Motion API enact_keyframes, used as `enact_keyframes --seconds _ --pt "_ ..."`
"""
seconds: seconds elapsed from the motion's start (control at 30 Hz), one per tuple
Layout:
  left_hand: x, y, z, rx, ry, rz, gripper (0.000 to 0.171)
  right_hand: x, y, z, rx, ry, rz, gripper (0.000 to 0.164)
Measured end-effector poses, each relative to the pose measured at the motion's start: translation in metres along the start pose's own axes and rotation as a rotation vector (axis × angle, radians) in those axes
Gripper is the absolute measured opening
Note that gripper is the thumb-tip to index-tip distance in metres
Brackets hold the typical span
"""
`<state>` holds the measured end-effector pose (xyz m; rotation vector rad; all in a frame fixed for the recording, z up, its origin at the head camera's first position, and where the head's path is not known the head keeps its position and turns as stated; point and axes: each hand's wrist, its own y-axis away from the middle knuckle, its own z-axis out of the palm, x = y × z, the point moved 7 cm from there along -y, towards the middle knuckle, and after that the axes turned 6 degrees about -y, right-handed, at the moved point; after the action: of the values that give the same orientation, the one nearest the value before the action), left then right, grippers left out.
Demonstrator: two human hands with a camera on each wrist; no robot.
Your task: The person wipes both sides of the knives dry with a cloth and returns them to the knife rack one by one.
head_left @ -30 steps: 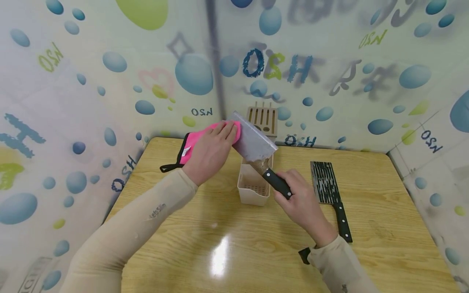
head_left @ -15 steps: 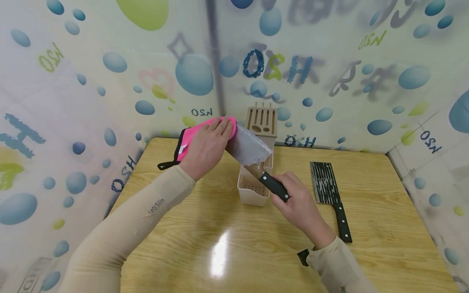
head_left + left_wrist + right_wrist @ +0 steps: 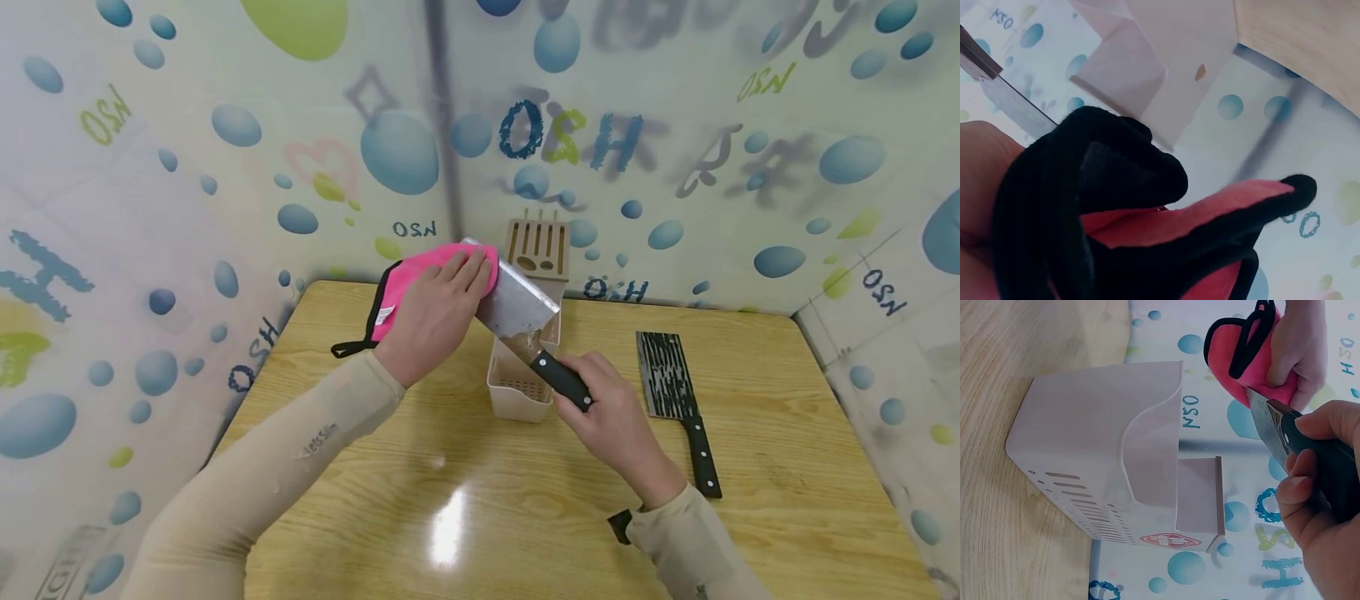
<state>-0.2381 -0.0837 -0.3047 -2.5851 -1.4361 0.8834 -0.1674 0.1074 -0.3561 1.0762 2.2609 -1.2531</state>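
Note:
My right hand grips the black handle of a cleaver, its broad metal blade tilted up to the left above the table. With my left hand I hold a pink cloth with black edging against the blade's upper part. In the right wrist view the left thumb and fingers pinch the cloth around the blade's edge. The left wrist view shows the cloth bunched below the hand, and the blade's far end is hidden by it.
Behind the cleaver stands a beige knife holder with a slotted brown top. A second cleaver, dark-patterned, lies flat on the wooden table to the right. A small black piece shows beside the right cuff.
My left hand and the cloth shift slightly left, then back right along the blade. The cleaver dips a little lower and to the left of where it was a second ago.

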Motion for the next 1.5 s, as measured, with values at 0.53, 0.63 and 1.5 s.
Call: enact_keyframes --seconds 0.53,0.63,1.5 --pt "0.026 0.006 -0.011 0.055 -0.016 0.071 0.053 -0.001 0.0 -0.002 -0.011 0.026 0.017 0.035" --pt "0.031 0.007 -0.012 0.061 -0.014 0.086 0.053 0.0 0.0 -0.001 -0.02 0.031 0.03 0.036" --pt "0.056 0.009 -0.024 0.091 -0.005 0.291 0.068 0.001 -0.001 -0.003 0.001 0.029 -0.015 0.034"
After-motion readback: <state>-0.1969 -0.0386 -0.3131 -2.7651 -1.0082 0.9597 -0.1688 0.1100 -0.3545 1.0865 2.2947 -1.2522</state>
